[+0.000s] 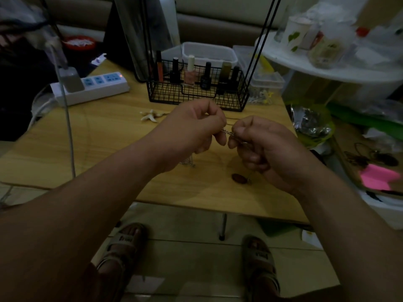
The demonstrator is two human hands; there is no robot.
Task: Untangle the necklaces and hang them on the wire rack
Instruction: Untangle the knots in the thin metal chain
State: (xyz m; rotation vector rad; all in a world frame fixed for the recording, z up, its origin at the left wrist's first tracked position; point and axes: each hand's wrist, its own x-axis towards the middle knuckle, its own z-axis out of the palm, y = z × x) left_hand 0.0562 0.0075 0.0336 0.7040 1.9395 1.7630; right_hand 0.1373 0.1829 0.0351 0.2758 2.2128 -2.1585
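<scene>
– Between the fingers (220, 136) of the left hand (196, 129) and the right hand (261, 144), what is held?

– A short run of thin silver chain necklace (227, 132), pinched at both ends. Both hands are curled tight round it, raised above the light wooden worktop (109, 138). More chain hangs under the left hand; I cannot tell whether it touches the worktop.

– So the untangling is under way?

– I'd judge so, and early. A brown oval pendant (238, 178) lies on the worktop just below the right hand. Whether its cord runs up into the knot I cannot tell. A pale starfish-shaped pendant (149, 116) lies further out, left of the hands.

– And the rack?

– The black wire rack (196, 94) stands behind the hands. Its basket holds nail-polish bottles (189, 73), and thin rods rise out of view. No necklace hangs on any part that shows, so by my reckoning 0 are hung and all the hanging is left.
</scene>
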